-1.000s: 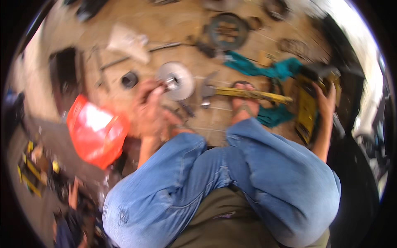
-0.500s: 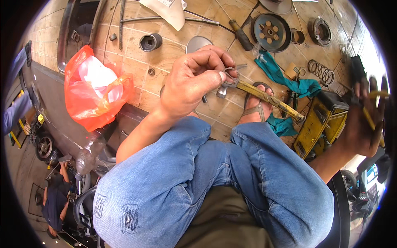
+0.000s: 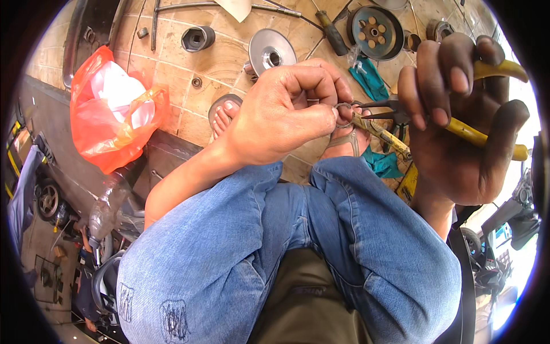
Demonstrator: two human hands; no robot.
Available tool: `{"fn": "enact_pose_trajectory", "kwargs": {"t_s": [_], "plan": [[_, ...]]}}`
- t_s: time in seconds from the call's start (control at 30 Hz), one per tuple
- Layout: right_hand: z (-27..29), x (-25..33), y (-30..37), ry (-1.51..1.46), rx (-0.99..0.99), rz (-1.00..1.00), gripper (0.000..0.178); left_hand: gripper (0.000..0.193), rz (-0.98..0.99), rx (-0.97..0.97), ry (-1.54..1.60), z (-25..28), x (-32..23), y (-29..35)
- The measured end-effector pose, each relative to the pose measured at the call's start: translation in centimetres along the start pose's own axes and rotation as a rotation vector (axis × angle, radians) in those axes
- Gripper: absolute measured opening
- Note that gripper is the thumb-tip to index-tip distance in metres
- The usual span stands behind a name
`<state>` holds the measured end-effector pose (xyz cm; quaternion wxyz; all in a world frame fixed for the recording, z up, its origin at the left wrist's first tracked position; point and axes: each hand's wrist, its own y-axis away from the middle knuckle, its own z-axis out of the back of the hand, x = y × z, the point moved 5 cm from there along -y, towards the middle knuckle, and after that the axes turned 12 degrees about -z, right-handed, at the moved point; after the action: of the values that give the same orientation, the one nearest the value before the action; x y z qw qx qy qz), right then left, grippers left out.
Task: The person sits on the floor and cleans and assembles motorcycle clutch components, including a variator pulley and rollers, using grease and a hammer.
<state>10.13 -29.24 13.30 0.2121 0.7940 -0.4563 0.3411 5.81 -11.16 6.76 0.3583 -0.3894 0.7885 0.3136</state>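
Observation:
My left hand (image 3: 283,112) pinches a small thin metal ring (image 3: 344,106) between thumb and fingertips, above my sandalled foot. My right hand (image 3: 458,126) is wrapped around pliers with yellow handles (image 3: 487,140), which stand spread apart. Their narrow dark jaws (image 3: 378,109) point left and reach close to the ring; whether the tips touch it I cannot tell. Behind the ring and jaws lies a worn yellow bar-shaped handle (image 3: 387,137), its far end hidden by my left hand.
On the tiled floor lie a large socket (image 3: 197,38), a round metal disc (image 3: 275,49), a dark pan-shaped drum (image 3: 375,33) and teal cloth (image 3: 366,77). An orange plastic bag (image 3: 109,135) stands at left. A yellow metal box (image 3: 407,182) is partly hidden by my right arm.
My right hand has come in from the far right edge with the pliers, bringing their jaws near the ring. My left hand has moved slightly right, still pinching the ring.

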Motion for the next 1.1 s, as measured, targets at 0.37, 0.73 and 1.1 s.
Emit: {"fn": "enact_pose_trajectory", "kwargs": {"t_s": [0.37,0.73,1.1], "plan": [[-1.1,-0.1,0.5,0.12,-0.031,0.002,0.059,0.005,0.031,-0.009,0.085,-0.4,0.3,0.1],[-1.5,-0.2,0.4,0.197,0.05,0.017,0.059,0.006,0.092,-0.023,0.114,-0.5,0.2,0.0],[-1.7,-0.5,0.6,0.215,0.032,-0.007,0.06,0.007,0.078,-0.022,0.125,-0.5,0.2,-0.1]]}}
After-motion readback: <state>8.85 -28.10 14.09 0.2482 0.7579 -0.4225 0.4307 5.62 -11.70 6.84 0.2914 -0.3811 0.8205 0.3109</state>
